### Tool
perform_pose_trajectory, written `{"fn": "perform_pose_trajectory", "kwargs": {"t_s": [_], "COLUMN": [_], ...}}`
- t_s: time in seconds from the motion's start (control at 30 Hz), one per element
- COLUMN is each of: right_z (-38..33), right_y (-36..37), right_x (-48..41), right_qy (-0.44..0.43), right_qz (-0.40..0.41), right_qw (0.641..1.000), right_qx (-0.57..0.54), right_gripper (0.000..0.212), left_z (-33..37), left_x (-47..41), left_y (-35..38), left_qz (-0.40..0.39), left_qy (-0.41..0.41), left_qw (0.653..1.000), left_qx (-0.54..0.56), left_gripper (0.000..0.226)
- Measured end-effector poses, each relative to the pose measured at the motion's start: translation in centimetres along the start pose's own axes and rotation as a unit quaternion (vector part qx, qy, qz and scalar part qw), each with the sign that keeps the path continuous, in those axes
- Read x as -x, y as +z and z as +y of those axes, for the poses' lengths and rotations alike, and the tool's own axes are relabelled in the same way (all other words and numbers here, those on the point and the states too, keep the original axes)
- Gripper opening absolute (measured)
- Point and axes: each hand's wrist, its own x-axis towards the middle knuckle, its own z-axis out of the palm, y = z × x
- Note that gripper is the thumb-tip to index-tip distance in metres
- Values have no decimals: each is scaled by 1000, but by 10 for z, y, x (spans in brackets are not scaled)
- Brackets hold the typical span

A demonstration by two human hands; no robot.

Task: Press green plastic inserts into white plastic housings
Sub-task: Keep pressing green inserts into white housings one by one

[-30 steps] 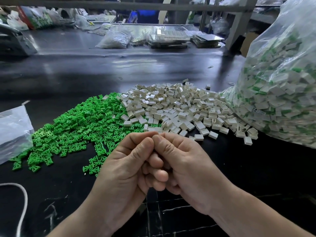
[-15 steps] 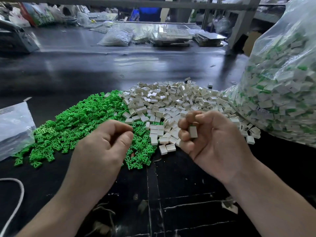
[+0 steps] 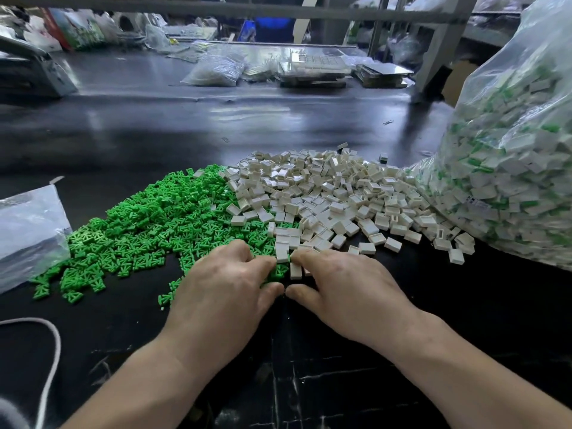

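1. Where a black worktable (image 3: 309,125) runs into a cluttered workshop, green inserts (image 3: 148,224) heap left, white housings (image 3: 325,193) right, beside a full clear bag (image 3: 510,168).
2. Left hand (image 3: 229,286) and right hand (image 3: 349,286) curl onto the near pile edges; fingertips hidden, grip unclear.

Work area: black worktable (image 3: 309,119).
Flat clear bag (image 3: 28,230) at left edge; white cord (image 3: 31,319) front-left; filled plastic bag (image 3: 213,71) and stacked trays (image 3: 312,68) at far side.

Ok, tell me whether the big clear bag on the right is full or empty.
Well filled: the clear bag bulges with white-and-green pieces piled high inside; its top is out of frame.
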Motion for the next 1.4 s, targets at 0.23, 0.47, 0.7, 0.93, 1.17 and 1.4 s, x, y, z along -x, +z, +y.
{"fn": "perform_pose_trajectory", "kwargs": {"t_s": [0.23,0.47,0.7,0.93,1.17,1.4], "right_z": [2,9,6,7,5,3], "right_y": [3,2,-10,-6,-8,-9], "right_x": [2,3,3,1,7,8], "right_qy": [-26,-14,91,79,20,20], "right_qz": [24,72,-70,-98,-85,-51], "right_qw": [999,988,678,615,691,727], "right_qx": [-6,-136,-726,-779,-717,-685], "right_gripper": [25,24,9,33,25,22], "left_z": [-1,1,4,8,11,10], "left_x": [-1,-3,1,2,5,6], "left_y": [6,0,-11,-13,-13,-13], "left_qz": [30,100,116,88,80,78], "left_qy": [27,-53,-151,-153,-132,-143], "left_qw": [999,978,894,806,785,790], "left_qx": [32,178,406,565,600,591], "left_gripper": [8,17,5,6,8,12]}}
